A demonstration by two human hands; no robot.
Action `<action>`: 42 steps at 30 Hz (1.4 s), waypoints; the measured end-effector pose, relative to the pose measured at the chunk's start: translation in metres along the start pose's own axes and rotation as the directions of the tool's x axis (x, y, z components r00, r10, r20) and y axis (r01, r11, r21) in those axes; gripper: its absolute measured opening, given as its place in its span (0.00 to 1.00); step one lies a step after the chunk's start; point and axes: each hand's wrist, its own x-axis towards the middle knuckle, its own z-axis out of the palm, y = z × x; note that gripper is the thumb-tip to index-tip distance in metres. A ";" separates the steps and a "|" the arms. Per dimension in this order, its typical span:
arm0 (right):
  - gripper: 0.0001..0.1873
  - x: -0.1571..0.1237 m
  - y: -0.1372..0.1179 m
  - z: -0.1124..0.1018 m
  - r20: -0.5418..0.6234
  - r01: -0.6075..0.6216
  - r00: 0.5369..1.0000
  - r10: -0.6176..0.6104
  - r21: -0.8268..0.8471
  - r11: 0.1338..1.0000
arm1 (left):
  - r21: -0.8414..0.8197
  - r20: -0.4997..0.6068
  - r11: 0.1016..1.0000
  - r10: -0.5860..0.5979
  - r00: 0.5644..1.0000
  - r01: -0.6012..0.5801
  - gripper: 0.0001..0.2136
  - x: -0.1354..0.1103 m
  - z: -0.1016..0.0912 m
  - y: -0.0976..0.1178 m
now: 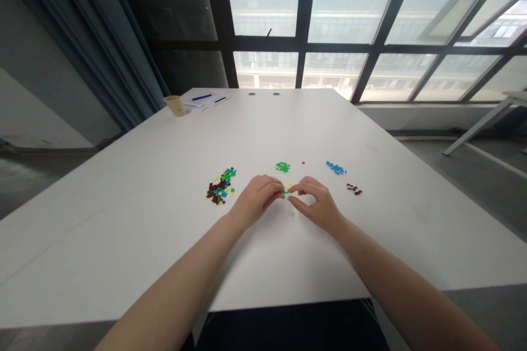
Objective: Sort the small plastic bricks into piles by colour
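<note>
My left hand is closed in a pinch at the front middle of the table, with a small green plastic piece at its fingertips. Close by on the right, my right hand has its thumb and index finger apart, their tips almost touching that piece. Pale yellow pieces lie just behind the fingertips, partly hidden by the hands. To the left is a mixed pile of small pieces in dark brown, green, blue and yellow.
Beyond my hands lie a green heap, one red piece, a blue heap and several dark brown pieces. A paper cup and papers with pens are at the far left of the white table.
</note>
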 end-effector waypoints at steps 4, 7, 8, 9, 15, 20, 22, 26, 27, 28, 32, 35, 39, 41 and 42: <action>0.05 0.000 -0.002 0.001 -0.027 -0.002 1.000 0.002 -0.009 1.000 | -0.009 0.009 1.000 -0.001 1.000 0.001 0.04 0.000 0.000 0.000; 0.05 0.001 -0.003 0.002 -0.038 -0.007 0.999 0.007 -0.014 1.000 | -0.012 0.015 1.000 0.004 1.000 -0.004 0.04 0.000 0.001 0.000; 0.04 0.001 -0.003 0.002 -0.038 -0.011 0.999 0.011 -0.014 1.000 | -0.013 0.018 1.000 0.002 1.000 -0.002 0.04 0.000 0.001 0.000; 0.04 0.001 -0.004 0.003 -0.036 -0.017 0.999 0.017 -0.012 1.000 | -0.015 0.021 1.000 0.000 1.000 0.001 0.04 0.000 0.001 0.000; 0.03 0.002 -0.006 -0.002 -0.106 -0.006 0.994 0.004 -0.020 1.000 | 0.003 0.069 0.990 -0.140 0.988 0.140 0.10 0.001 0.000 0.001; 0.03 0.004 -0.011 -0.012 -0.178 0.012 0.984 -0.015 -0.022 1.000 | 0.160 0.283 0.917 -0.398 0.873 0.366 0.11 0.000 0.003 -0.006; 0.03 0.004 -0.013 -0.015 -0.194 0.005 0.981 -0.009 -0.021 1.000 | 0.241 0.378 0.887 -0.460 0.803 0.394 0.12 -0.002 0.006 -0.011; 0.03 0.004 -0.015 -0.019 -0.213 0.004 0.977 -0.007 -0.013 1.000 | 0.303 0.466 0.854 -0.520 0.716 0.423 0.12 -0.005 0.010 -0.015; 0.03 0.004 -0.015 -0.019 -0.214 0.007 0.977 -0.010 -0.012 1.000 | 0.303 0.470 0.849 -0.528 0.707 0.433 0.12 -0.006 0.011 -0.016; 0.03 0.003 -0.015 -0.020 -0.212 0.009 0.977 -0.012 -0.013 1.000 | 0.300 0.470 0.846 -0.533 0.703 0.441 0.12 -0.006 0.011 -0.015; 0.03 0.003 -0.013 -0.018 -0.190 0.002 0.982 -0.009 -0.035 0.999 | 0.265 0.476 0.852 -0.523 0.707 0.452 0.12 -0.007 0.011 -0.015; 0.04 0.007 -0.001 -0.015 -0.174 -0.049 0.984 0.032 -0.091 0.995 | 0.243 0.497 0.853 -0.518 0.696 0.462 0.12 -0.007 0.011 -0.014; 0.06 0.021 0.033 -0.011 -0.080 -0.192 0.981 0.177 -0.244 0.951 | 0.227 0.520 0.844 -0.527 0.673 0.486 0.12 -0.007 0.011 -0.017; 0.07 0.029 0.051 -0.008 -0.028 -0.269 0.961 0.276 -0.334 0.903 | 0.211 0.520 0.843 -0.525 0.674 0.495 0.12 -0.009 0.011 -0.019; 0.07 0.033 0.059 -0.006 -0.006 -0.305 0.945 0.326 -0.374 0.876 | 0.200 0.519 0.845 -0.521 0.677 0.497 0.12 -0.009 0.011 -0.020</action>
